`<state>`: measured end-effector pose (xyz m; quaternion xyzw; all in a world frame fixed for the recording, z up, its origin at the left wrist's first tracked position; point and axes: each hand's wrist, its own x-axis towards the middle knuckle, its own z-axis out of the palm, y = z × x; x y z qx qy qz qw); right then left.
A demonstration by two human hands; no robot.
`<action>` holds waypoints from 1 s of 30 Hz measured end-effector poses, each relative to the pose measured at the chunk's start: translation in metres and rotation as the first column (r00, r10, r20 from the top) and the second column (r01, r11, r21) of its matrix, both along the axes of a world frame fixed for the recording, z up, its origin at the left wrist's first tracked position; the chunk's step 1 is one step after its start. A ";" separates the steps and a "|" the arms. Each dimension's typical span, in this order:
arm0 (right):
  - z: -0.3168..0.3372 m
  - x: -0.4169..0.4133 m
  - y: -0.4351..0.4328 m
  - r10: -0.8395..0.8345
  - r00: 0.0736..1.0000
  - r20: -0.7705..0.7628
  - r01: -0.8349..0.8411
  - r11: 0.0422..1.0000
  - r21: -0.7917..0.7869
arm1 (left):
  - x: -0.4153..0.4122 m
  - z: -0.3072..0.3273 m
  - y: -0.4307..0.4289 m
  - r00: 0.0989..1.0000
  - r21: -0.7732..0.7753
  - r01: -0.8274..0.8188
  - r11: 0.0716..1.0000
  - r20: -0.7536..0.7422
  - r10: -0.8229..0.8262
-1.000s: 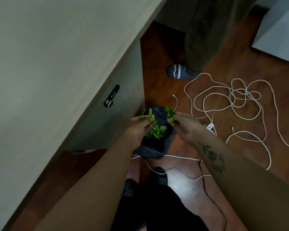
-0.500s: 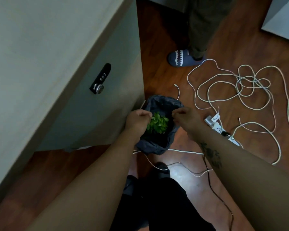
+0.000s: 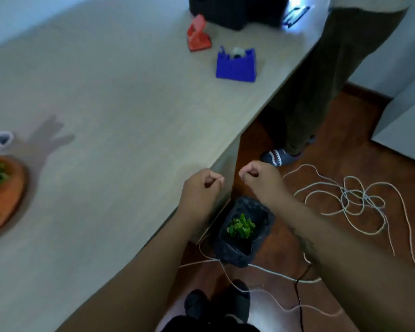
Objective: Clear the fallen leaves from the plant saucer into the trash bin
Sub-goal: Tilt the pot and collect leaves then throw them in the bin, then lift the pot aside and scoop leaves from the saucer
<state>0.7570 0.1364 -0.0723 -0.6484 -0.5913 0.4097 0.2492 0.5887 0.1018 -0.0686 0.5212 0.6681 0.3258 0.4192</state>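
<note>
Both hands, left [image 3: 199,190] and right [image 3: 261,180], have lifted from the bin [image 3: 244,233], fingers loosely curled, empty; leaves [image 3: 241,227] dropped in, more remain on the saucer [image 3: 7,197].

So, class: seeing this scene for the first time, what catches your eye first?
Two loosely curled hands, left hand and right hand, hover above a black-lined trash bin holding bright green leaves. A tangled white cord sprawls on the floor to the right, and a blue block sits on the table.

Desk [image 3: 120,97]: carries a blue holder [image 3: 236,64] and a red object [image 3: 198,35] ahead of me.
Floor: tangled white cord [image 3: 359,200]; a slipper [image 3: 282,156].
</note>
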 end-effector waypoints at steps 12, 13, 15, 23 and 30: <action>0.077 -0.214 0.004 0.469 0.873 0.133 -0.483 0.868 0.110 | -0.215 0.064 -0.080 0.897 0.134 -0.320 0.938 -0.275 0.346; 0.079 -0.234 0.002 0.491 0.861 0.134 -0.507 0.853 0.124 | -0.234 0.065 -0.087 0.883 0.146 -0.345 0.927 -0.285 0.374; 0.083 -0.286 -0.009 0.559 0.817 0.141 -0.576 0.802 0.159 | -0.280 0.065 -0.109 0.842 0.162 -0.412 0.896 -0.309 0.443; 0.074 -0.460 -0.052 0.811 0.498 0.305 -0.867 0.464 0.183 | -0.436 0.041 -0.186 0.594 0.255 -0.644 0.721 -0.428 0.681; 0.046 -0.578 -0.074 0.839 0.115 0.532 -0.991 0.130 0.009 | -0.515 0.011 -0.198 0.396 -0.023 -0.918 0.396 -0.111 0.912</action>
